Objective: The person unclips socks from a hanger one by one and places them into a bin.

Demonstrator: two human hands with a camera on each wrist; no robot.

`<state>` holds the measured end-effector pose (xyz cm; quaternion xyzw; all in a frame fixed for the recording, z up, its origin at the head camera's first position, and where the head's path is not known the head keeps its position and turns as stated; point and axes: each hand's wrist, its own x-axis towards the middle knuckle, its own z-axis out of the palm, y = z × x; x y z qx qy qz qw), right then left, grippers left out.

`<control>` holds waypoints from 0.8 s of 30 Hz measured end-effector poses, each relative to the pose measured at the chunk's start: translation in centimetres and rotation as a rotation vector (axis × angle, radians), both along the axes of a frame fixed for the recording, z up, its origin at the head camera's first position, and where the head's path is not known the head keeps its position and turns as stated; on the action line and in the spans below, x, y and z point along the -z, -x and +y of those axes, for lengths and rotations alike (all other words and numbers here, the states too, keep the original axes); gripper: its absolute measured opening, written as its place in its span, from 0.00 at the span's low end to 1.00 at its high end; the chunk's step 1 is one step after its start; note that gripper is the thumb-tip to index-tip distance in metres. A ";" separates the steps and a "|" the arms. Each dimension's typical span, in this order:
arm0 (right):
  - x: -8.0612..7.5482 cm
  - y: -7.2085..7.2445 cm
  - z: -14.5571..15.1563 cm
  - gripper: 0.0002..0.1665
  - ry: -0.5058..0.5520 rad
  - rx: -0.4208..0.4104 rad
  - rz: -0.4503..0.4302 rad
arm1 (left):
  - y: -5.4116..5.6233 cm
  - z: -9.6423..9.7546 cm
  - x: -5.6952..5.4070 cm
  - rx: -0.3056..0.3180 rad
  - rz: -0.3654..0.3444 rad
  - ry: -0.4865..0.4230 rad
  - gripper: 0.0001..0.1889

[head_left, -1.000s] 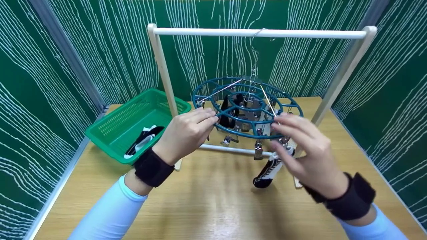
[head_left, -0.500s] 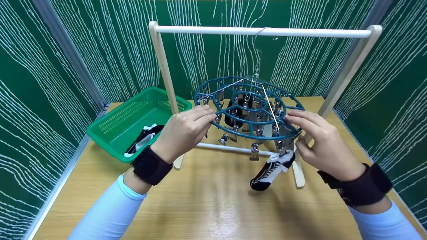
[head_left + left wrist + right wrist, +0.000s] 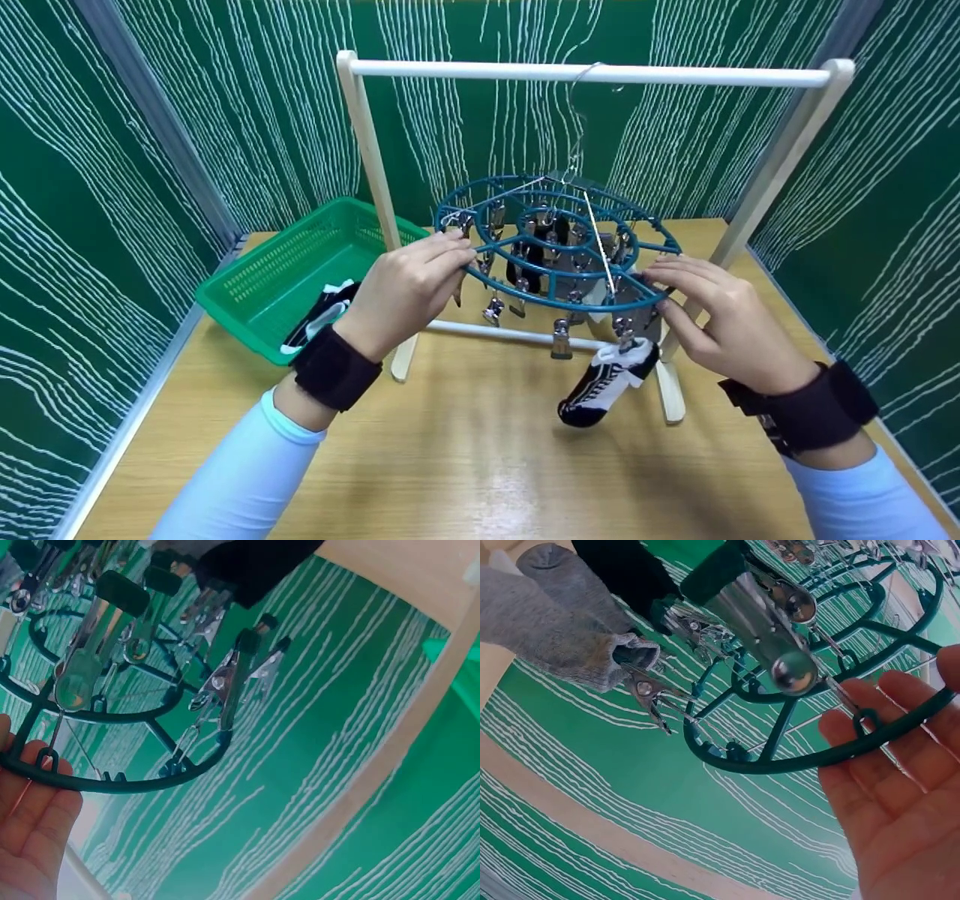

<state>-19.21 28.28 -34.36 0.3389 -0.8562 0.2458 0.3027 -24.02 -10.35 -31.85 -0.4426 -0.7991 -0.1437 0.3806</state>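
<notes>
A round, dark teal clip hanger [image 3: 566,306] with several metal clips hangs tilted under a rack's bar. My left hand [image 3: 409,289] holds its left rim; in the left wrist view the fingers [image 3: 45,817] lie against that rim. On the opposite side, my right hand [image 3: 731,319] grips the rim between thumb and fingers. A black-and-white sock [image 3: 607,384] patterned like a laced shoe dangles from a front clip. Grey socks [image 3: 570,637] and a black sock [image 3: 630,570] hang from other clips in the right wrist view. The left thumb is hidden in the head view.
The wooden rack's white top bar [image 3: 480,70] carries the hanger's hook. Left of it, a green basket [image 3: 240,322] holds black-and-white socks [image 3: 322,315]. Both stand on a wooden table [image 3: 450,465] between green walls [image 3: 277,97] with white lines.
My right hand has moved right from before the hanger and taken hold of its rim. The hanger has turned a little, its front clips and the patterned sock shifting left. The left hand stays at the rim.
</notes>
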 end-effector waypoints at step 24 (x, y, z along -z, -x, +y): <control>-0.9 -0.9 -1.3 0.16 0.004 -0.045 0.092 | -0.7 0.7 0.1 0.066 0.043 0.024 0.17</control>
